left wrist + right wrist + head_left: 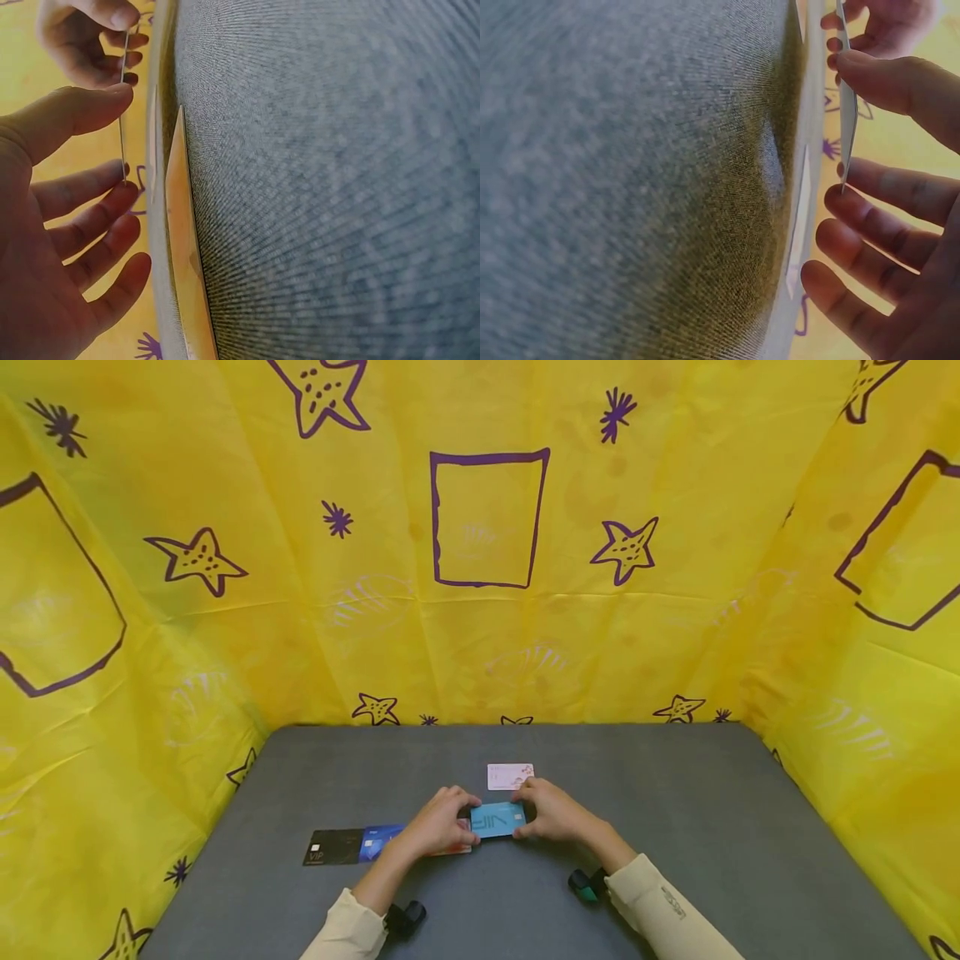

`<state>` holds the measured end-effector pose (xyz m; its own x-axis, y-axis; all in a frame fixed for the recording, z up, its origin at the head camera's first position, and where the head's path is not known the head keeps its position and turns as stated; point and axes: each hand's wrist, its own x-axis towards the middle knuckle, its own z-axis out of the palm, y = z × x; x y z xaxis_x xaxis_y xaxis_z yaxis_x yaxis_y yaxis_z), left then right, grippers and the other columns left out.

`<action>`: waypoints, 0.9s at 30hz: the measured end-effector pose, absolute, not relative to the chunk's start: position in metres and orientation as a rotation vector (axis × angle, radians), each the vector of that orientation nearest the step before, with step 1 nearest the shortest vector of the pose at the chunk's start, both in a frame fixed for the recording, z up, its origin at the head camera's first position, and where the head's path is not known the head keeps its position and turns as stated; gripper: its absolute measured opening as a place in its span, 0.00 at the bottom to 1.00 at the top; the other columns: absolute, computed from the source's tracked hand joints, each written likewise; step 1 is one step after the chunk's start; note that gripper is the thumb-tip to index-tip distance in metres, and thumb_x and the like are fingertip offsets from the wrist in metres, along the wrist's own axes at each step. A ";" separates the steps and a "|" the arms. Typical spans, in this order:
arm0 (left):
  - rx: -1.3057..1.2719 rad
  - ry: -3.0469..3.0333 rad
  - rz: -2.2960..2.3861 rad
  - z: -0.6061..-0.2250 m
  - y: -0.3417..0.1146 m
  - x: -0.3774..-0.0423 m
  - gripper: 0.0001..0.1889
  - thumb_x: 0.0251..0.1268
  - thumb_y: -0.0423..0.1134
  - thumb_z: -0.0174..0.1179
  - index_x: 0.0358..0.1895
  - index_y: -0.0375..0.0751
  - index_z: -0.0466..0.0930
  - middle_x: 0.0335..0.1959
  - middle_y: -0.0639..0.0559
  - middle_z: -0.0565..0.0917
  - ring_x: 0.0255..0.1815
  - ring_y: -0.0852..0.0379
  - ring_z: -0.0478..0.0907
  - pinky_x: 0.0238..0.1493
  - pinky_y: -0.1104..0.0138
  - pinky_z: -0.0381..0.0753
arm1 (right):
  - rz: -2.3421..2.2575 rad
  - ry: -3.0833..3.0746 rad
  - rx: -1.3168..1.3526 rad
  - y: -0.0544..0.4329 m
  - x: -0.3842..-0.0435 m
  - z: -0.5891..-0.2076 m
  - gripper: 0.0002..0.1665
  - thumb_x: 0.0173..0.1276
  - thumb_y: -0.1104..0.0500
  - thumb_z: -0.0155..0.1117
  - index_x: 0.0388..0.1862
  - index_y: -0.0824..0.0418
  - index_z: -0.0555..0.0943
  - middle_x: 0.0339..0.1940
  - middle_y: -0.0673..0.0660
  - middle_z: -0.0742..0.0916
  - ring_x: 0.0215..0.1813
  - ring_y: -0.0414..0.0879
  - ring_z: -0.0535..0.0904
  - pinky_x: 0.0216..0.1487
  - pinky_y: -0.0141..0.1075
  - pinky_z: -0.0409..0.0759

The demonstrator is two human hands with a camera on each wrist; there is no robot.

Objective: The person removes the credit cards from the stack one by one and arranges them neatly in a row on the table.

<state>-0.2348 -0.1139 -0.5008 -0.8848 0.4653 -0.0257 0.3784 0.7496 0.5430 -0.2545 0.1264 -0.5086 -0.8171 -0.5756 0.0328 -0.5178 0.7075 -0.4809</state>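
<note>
- Yellow cloth (480, 652) with purple drawings walls in a grey table (675, 827); clock directions below take twelve as away from the person.
- Both hands share one grip: the left hand (442, 822) pinches the teal card (498, 820) at its nine o'clock end, the right hand (558, 812) at its three o'clock end.
- On each side, thumb and fingertips stand apart by about the card's short side, thumb on the near edge, fingers on the far one; the remaining fingers spread loosely, holding nothing.
- Seen edge-on from the wrists, the teal card hangs clear of the table, between the hands, its long axis running nine to three.
- What matters most, I judge, is how it lies to the row at about nine o'clock, slightly toward eight: its left end is just beside the row's right end in the head view. The left hand is nearer and hides part of that row.
- Outward along the row come a reddish card (456, 848), mostly covered, then a blue card (381, 839), then a black card (332, 847).
- Near twelve to one o'clock lies a white card (510, 776), close to the right hand's fingers.
</note>
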 end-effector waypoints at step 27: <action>0.701 2.774 0.698 -0.507 -0.110 -0.235 0.27 0.47 0.45 0.74 0.52 0.40 0.81 0.48 0.48 0.80 0.48 0.52 0.70 0.51 0.56 0.72 | -0.684 2.765 -0.895 0.124 -0.249 -0.514 0.28 0.50 0.48 0.79 0.47 0.60 0.83 0.40 0.49 0.79 0.42 0.42 0.72 0.46 0.38 0.74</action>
<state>-0.2345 -0.1102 -0.5070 -0.8686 0.4902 -0.0726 0.3975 0.7767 0.4887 -0.2486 0.1241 -0.5136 -0.8093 -0.5873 -0.0075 -0.5161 0.7172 -0.4682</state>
